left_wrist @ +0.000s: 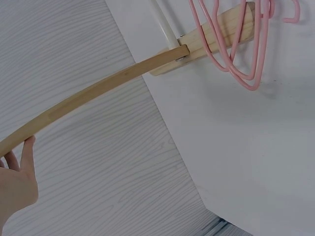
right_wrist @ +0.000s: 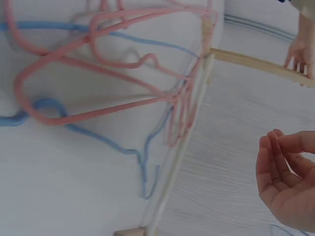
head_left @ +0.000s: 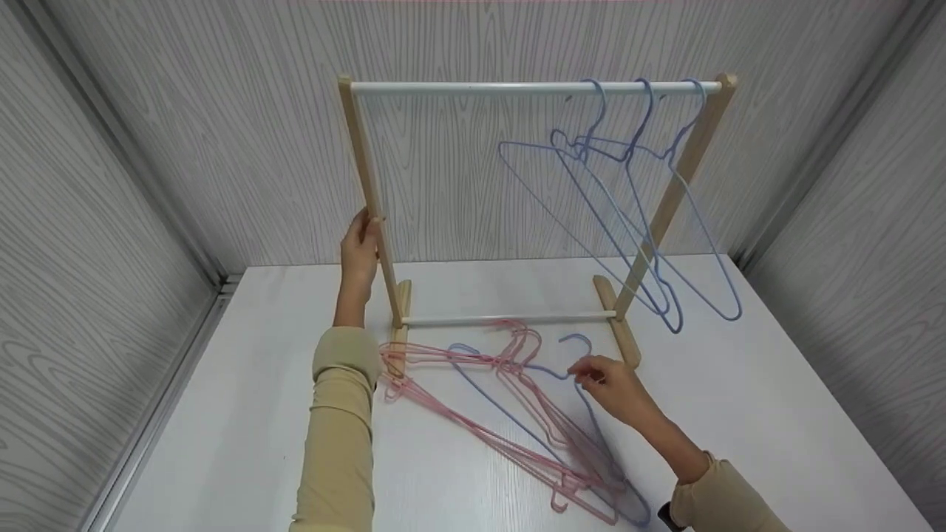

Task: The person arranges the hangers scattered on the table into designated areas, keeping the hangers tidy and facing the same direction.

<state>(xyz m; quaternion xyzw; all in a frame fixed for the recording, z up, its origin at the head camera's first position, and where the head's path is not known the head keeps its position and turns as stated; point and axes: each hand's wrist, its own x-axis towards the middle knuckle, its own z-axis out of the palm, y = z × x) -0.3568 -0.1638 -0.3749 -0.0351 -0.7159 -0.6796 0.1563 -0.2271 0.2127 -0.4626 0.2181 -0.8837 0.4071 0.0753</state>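
My left hand (head_left: 358, 255) grips the left wooden post (head_left: 367, 170) of a garment rack about midway up. In the left wrist view, the fingertips of that hand (left_wrist: 17, 182) lie against the post's edge. My right hand (head_left: 610, 388) hovers above the table with fingers loosely curled and thumb near the fingertips. Nothing shows between them in the right wrist view, where the hand (right_wrist: 290, 182) appears apart from the hangers. Nearest to it lies a blue hanger (right_wrist: 103, 141), partly under a tangle of pink hangers (head_left: 510, 362) in front of the rack.
Three blue hangers (head_left: 649, 111) hang at the right end of the rack's white top rail (head_left: 473, 88). A lower white bar (head_left: 510, 321) joins the wooden feet (head_left: 627, 343). Grey wood-grain panels (head_left: 185, 133) enclose the white table (head_left: 244, 414) at the back and sides.
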